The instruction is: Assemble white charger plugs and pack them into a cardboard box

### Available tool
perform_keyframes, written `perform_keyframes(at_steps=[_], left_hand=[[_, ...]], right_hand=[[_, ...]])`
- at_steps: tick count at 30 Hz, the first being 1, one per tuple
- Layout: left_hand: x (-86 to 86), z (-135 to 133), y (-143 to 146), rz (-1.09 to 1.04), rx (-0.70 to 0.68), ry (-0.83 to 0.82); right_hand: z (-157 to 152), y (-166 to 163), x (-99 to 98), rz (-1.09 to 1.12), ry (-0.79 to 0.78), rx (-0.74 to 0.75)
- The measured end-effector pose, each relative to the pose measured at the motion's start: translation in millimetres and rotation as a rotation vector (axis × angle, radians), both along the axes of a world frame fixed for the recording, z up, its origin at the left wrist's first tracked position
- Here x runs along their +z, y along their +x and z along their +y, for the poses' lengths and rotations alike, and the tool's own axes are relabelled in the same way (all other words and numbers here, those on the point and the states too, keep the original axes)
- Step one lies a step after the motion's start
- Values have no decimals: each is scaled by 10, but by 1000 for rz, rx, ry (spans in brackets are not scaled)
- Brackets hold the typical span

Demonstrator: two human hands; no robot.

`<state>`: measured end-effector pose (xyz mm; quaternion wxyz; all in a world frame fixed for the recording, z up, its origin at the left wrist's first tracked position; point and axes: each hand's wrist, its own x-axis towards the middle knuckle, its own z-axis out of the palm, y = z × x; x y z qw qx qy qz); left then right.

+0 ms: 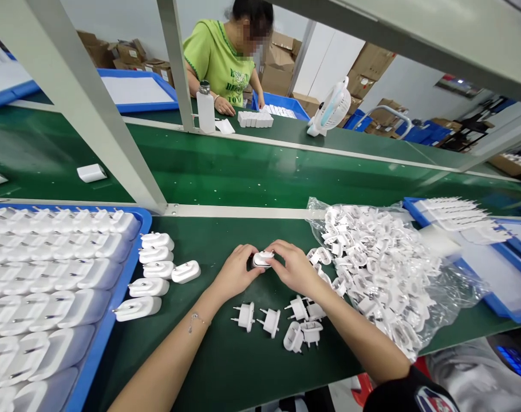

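Observation:
Over the middle of the green bench, a white plug adapter (261,260) is held between my two hands. My left hand (238,269) grips its left side with thumb and fingers, and my right hand (293,266) pinches it from the right near the top. The fingers hide part of it. Below my hands lie several loose white two-pin plug pieces (245,316). To the left of my hands several white adapters (156,254) stand in a short column, with a single adapter (186,272) beside them.
A blue tray (143,220) of adapters in rows fills the left. On the right, a plastic bag (458,286) spreads under a heap of white plug pieces (376,252), before blue trays (505,306). A metal frame (239,212) crosses behind. Beyond it sit a co-worker (217,54), bottle (206,111) and fan (331,107).

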<state>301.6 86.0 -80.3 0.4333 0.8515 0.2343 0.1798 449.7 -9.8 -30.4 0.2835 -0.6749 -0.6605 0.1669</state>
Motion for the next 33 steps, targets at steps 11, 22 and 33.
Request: perform_keyframes(at_steps=[11,22,33], left_hand=[[-56,-27,7,5,16,35],[-76,-28,1,-19,27,18],[78,42,-26,-161,-10,-225]], right_hand=[[35,53,105,-76,-115,25],[58,31,155,-201,-189,34],[140,142,182,-246,-296,71]])
